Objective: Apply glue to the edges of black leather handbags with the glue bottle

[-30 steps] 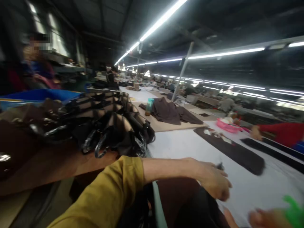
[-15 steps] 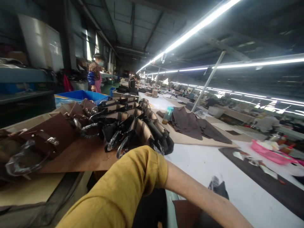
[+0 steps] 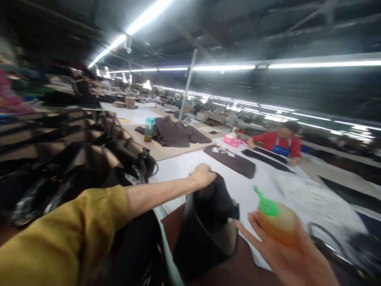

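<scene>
A black bag (image 3: 193,234) stands on its end at the near table edge, its opening facing up and right. My left hand (image 3: 203,176) is closed on the bag's upper rim. To the right, my right hand (image 3: 279,242) has its fingers spread, the fingertips close to the bag's opening; whether they touch it is unclear. A bottle (image 3: 281,224) of amber liquid with a green cap lies against that palm, blurred. Brown material (image 3: 238,266) is spread under the bag.
Rows of black bags (image 3: 89,159) fill the left side. Farther back are a teal-lidded jar (image 3: 149,129), dark brown pieces (image 3: 172,133) and a pink basket (image 3: 232,140). Across the white table (image 3: 178,163), a person in red (image 3: 264,139) handles black strips.
The view has turned right. My left hand has come into view on the black bag, and my right hand has appeared with the green-capped bottle.
</scene>
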A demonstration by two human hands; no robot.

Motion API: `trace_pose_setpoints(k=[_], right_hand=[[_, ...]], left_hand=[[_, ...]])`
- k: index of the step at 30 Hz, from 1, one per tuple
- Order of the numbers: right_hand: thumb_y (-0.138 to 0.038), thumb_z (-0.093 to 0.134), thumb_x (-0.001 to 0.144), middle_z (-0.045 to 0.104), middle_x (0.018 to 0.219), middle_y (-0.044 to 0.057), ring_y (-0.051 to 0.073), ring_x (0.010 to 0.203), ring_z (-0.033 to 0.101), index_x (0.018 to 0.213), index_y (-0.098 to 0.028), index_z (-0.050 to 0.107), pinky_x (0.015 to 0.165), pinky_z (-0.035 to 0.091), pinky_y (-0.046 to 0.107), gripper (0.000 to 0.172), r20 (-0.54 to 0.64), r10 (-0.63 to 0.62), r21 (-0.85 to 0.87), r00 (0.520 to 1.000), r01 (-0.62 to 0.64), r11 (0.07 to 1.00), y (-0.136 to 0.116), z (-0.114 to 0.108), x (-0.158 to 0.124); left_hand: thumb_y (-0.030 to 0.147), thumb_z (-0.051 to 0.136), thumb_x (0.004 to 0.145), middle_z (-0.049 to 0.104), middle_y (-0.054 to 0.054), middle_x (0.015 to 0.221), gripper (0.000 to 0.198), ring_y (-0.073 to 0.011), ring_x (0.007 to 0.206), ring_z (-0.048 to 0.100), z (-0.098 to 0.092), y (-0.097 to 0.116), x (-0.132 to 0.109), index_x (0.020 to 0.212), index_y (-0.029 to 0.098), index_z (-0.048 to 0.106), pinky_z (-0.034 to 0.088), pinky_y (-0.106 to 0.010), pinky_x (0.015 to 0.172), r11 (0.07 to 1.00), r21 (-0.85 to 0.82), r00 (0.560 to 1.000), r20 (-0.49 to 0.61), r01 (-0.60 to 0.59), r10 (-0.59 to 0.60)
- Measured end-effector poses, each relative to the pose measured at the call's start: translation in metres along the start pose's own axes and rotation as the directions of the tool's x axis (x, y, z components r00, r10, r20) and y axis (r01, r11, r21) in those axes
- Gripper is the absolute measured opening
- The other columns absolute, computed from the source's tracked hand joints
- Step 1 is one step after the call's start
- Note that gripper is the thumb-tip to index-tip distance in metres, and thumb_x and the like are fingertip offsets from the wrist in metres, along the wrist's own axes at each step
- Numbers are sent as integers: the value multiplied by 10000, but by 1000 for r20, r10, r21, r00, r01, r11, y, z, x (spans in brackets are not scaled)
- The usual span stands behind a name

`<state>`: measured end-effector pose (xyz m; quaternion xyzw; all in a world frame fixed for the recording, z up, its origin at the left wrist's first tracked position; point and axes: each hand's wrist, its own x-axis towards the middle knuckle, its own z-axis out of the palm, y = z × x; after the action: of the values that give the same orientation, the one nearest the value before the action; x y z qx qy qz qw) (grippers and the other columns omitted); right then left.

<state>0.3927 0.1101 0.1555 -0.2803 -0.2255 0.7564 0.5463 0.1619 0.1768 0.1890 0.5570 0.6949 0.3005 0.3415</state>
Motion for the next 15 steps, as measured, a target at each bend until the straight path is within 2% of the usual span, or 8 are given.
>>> trace_pose_setpoints(k=[3,5,7,9,11,13,15], right_hand=[[-470,658,801,643,1021,85,293,1063,529,1067,-210,627,925,345,660,373,-8,45,108,999,-43,993,-1,15,-5],[-468,662,800,653,984,97,287,1030,550,1032,-177,643,931,346,645,373,16,27,114,999,-29,993,2,24,-1],[-463,657,805,658,984,109,290,1014,562,1013,-159,653,931,343,644,368,39,10,107,999,-14,994,4,28,0],[-456,649,814,660,988,118,294,1010,567,1006,-151,659,931,338,646,360,58,5,99,998,-11,995,5,29,-1],[-451,645,819,665,979,120,294,1003,571,994,-148,664,929,337,648,351,70,1,90,998,-7,996,5,28,-3],[-452,641,822,667,982,119,293,1004,570,990,-148,665,931,336,647,348,78,-1,84,997,-6,996,5,27,-4],[-458,637,823,670,982,119,294,1001,573,994,-148,666,935,335,643,355,84,2,87,996,-9,996,7,26,-3]], left_hand=[[137,432,682,500,22,572,448,-122,471,449,-9,-9,2,1111,149,560,325,-212,415,998,14,997,59,-54,53],[96,422,636,459,47,529,510,-108,436,400,-17,-10,3,1117,187,569,292,-205,409,991,57,975,196,-118,104],[82,447,589,516,33,576,472,-110,481,442,-25,-6,1,1014,183,626,325,-207,443,967,118,895,416,-227,159],[113,527,569,604,3,705,431,-139,584,525,-30,1,-5,984,163,636,396,-227,512,929,184,779,609,-322,150],[215,666,543,641,-24,782,453,-185,651,573,-29,10,-16,990,154,629,445,-269,561,874,289,723,684,-391,97],[331,752,503,651,-43,750,404,-227,668,598,-22,16,-27,853,155,651,468,-307,579,772,435,724,688,-464,48],[323,768,491,652,-69,692,258,-278,723,622,-10,17,-36,619,161,612,489,-347,637,655,572,767,641,-494,19]])
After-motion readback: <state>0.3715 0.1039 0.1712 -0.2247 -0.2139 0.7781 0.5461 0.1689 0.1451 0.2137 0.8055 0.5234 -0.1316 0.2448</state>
